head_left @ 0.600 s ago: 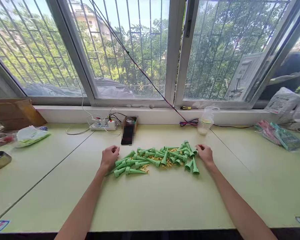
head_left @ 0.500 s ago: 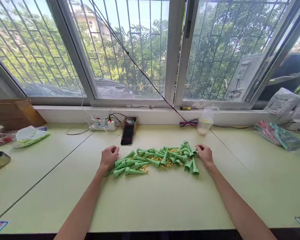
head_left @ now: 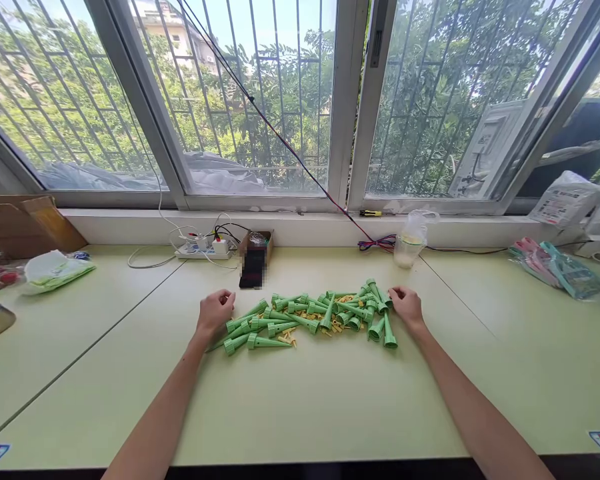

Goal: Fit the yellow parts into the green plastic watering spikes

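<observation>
Several green plastic cone-shaped spikes (head_left: 269, 342) with ribbed caps lie heaped in a long row across the table. Small yellow plastic pieces (head_left: 287, 338) are scattered among and under them. At the pile's left end rests my left hand (head_left: 214, 312), its fingers curled into a loose fist with nothing visible in it. My right hand (head_left: 407, 307) lies beside the right end, close to the upper cones, with fingers likewise curled in. Whether its fingertips touch the nearest cone I cannot tell.
Behind the pile are a black phone-like object (head_left: 253, 268) against a small box, a power strip (head_left: 203, 252) with cables, and a lidded plastic cup (head_left: 408, 252). A wipes-like packet (head_left: 57, 272) sits at left, wrapped pink and teal items (head_left: 563, 270) at right. Barred windows stand beyond.
The camera view has shifted slightly. Both hands stay beside the pile, and the cones and yellow pieces lie as before.
</observation>
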Action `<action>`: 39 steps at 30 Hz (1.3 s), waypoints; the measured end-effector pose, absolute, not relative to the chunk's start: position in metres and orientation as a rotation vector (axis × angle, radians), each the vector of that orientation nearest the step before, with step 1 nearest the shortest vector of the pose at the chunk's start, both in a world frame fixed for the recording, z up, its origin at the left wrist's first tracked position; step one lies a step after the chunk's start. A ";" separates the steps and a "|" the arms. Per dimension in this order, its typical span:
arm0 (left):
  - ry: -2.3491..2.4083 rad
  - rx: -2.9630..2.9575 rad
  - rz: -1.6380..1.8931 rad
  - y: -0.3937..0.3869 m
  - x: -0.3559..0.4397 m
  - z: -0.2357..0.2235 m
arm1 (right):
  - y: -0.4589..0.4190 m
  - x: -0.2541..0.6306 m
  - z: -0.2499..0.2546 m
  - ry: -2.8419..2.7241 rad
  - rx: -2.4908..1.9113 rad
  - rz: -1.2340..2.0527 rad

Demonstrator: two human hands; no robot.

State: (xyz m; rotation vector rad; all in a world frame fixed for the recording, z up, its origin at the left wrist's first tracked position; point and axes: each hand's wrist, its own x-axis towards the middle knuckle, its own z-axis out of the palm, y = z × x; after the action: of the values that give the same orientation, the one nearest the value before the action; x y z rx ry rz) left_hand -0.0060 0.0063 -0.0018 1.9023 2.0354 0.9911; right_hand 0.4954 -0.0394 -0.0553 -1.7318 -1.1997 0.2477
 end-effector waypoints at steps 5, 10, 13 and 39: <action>2.040 1.899 0.989 0.006 -0.008 -0.002 | -0.039 0.494 -0.055 -1.210 -1.748 0.221; 2.054 1.892 0.991 0.004 -0.007 -0.001 | -0.040 0.493 -0.053 -1.221 -1.761 0.217; 2.063 1.888 0.991 0.003 -0.006 0.001 | -0.042 0.492 -0.052 -1.232 -1.759 0.222; 2.058 1.954 0.966 0.005 -0.005 0.005 | -0.046 0.477 -0.036 -1.243 -1.700 0.005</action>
State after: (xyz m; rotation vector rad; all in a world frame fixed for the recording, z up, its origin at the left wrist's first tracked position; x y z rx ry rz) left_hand -0.0049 0.0052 0.0050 1.9535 2.0578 0.9658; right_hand 0.4768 -0.0464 -0.0359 -1.6999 -1.2426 0.0055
